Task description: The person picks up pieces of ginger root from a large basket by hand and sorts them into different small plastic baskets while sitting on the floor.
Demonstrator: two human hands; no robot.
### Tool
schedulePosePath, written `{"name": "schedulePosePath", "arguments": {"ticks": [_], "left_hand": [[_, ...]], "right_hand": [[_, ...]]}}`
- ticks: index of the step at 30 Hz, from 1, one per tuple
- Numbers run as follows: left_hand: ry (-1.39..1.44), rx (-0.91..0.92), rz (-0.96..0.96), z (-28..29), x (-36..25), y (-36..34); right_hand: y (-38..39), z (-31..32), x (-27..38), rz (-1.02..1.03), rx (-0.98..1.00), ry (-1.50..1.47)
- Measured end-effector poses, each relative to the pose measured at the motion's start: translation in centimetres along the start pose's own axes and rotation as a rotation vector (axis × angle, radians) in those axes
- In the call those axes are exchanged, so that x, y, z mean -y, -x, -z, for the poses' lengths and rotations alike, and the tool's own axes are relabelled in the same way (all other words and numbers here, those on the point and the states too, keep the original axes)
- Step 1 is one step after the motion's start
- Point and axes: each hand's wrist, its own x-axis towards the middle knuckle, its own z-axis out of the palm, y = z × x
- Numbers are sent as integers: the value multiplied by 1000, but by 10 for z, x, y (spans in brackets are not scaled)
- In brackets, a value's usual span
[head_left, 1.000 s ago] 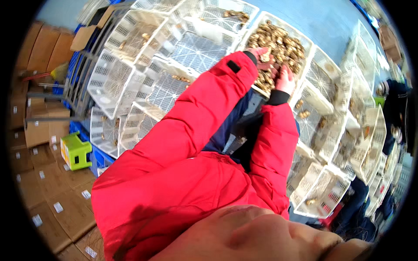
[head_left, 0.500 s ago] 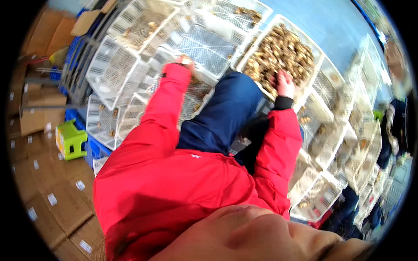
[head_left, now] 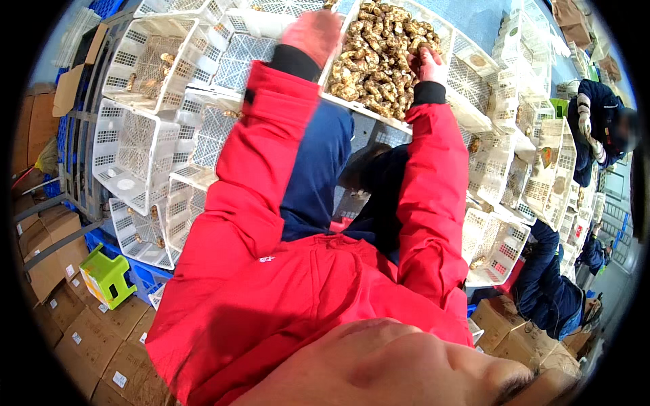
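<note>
Only got the head cam here, so going off that. Big white plastic crate (head_left: 369,111) sits right in front of the knees, loaded with knobbly brown-and-tan lumps (head_left: 379,61), kinda like stubby roots. That's where the action is.

Right hand (head_left: 428,64) is at the right side of the heap, fingers curled in narrow with the tips down on the lumps. Can't tell if it's actually got one pinched or is just touching. It was working that same side half a second ago too, so not much news there.

Left hand (head_left: 313,35) is the one that moved. It was off over a basket to the left, and now it's up by the crate's left rim. It's a smeary blur, so no clue whether it's wide, narrow or carrying anything, and I can't say if it touches the rim. My read: the right hand is minding the heap while the left travels between it and the baskets, so the work looks mid-flow, with plenty of lumps left in the crate.

Around that: a white slotted plastic basket (head_left: 145,40) at upper left with just a few lumps in it, and a lime-green plastic stool (head_left: 108,277) down by the brown cardboard boxes (head_left: 88,338).
</note>
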Motion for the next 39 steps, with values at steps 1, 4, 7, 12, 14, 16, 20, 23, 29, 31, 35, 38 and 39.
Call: {"name": "schedulePosePath", "arguments": {"ticks": [1, 4, 7, 12, 14, 16, 20, 23, 29, 31, 35, 38, 39], "left_hand": [[216, -66, 198, -31, 17, -1], [43, -315, 395, -53, 63, 12], [18, -452, 593, -42, 67, 21], [11, -268, 620, -71, 85, 4], [-37, -387, 558, -58, 80, 2], [-32, -572, 408, -30, 65, 10], [-90, -680, 250, -28, 68, -4], [-102, -620, 276, -29, 83, -10], [-252, -443, 388, -60, 91, -2], [-184, -320, 326, -37, 107, -10], [-240, -359, 432, -57, 91, 4], [-292, -283, 467, -55, 80, 8], [-315, -289, 472, -58, 81, 7]], "right_hand": [[-17, 10, -7, -20, -57, 43], [-38, 4, -45, -117, 79, 450], [-54, -10, -106, -44, 250, 1063], [-113, 44, -174, 34, 206, 921], [-101, 11, -172, 92, 170, 1021], [-59, -52, -137, 37, 209, 1264], [-58, -50, -85, -5, 43, 1175], [-62, -35, -47, -233, 139, 349], [14, -34, 14, 280, 236, 801], [41, -34, 14, 350, 375, 761], [71, -27, 38, 344, 154, 695], [61, -13, 39, 237, 118, 371], [53, -3, 30, 223, 93, 321]]}}
